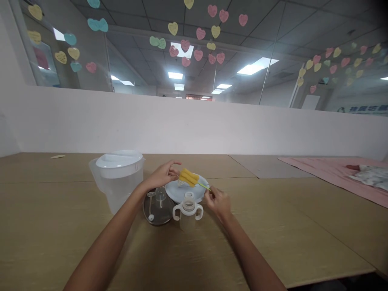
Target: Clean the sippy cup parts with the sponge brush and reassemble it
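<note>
the right hand (218, 203) grips the sponge brush (188, 177) above the plate (172, 190), nearer the table's (273, 226) far edge; the left hand (162, 176) is loosely open beside it. likely light, soft-headed; best held by its thin handle (204, 186).

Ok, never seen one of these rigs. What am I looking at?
No robot here: one picture, from a camera worn on a person's head, facing forward and down at their bare hands. The right hand holds a yellow sponge brush by its thin green handle; the left hand is at the sponge end. On the wood-coloured tabletop: a clear white-lidded jug, a dark round dish with small clear parts, a white plate, and a clear two-handled bottle.
</note>
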A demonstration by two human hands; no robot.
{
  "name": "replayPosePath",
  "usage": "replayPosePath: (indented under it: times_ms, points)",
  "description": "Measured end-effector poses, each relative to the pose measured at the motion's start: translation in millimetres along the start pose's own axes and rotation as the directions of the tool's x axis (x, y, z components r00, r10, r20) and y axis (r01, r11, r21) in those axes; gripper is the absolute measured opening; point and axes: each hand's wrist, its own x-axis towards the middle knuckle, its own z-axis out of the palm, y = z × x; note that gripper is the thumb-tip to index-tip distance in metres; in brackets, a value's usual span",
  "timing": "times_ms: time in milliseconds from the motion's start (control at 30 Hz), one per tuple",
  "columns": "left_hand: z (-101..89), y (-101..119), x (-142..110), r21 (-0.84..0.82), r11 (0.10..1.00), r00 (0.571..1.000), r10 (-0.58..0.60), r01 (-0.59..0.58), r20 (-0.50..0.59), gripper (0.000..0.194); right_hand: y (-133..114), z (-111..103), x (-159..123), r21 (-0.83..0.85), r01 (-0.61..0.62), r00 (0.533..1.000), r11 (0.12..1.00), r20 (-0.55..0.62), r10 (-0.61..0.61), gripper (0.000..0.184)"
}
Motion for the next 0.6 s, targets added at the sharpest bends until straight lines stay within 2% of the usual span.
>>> replayPosePath:
  times_ms: [133,300,433,600]
  points:
    - [-1.0,20.9,-6.9,-0.042,0.999,1.000,-0.014,0.013,-0.016,0.051,0.5,1.3,1.7,-0.035,-0.052,0.998,0.998,-0.027,0.051,0.035]
    - [-0.5,23.7,-4.1,-0.038,0.998,0.995,-0.046,0.042,-0.090,0.051,2.0,-0.2,0.6,0.030,-0.067,0.998,0.997,-0.020,0.068,0.038]
    - [-2.9,28.0,-4.0,-0.100,0.992,0.990,-0.090,0.079,-0.111,0.040,1.5,1.1,-0.5,0.075,-0.071,0.996,0.995,0.062,0.066,0.040]
    - [-2.1,34.3,-6.0,-0.175,0.976,0.971,-0.161,0.130,-0.175,0.037,3.4,3.6,1.2,0.026,-0.185,0.974,0.982,0.138,0.179,0.043]
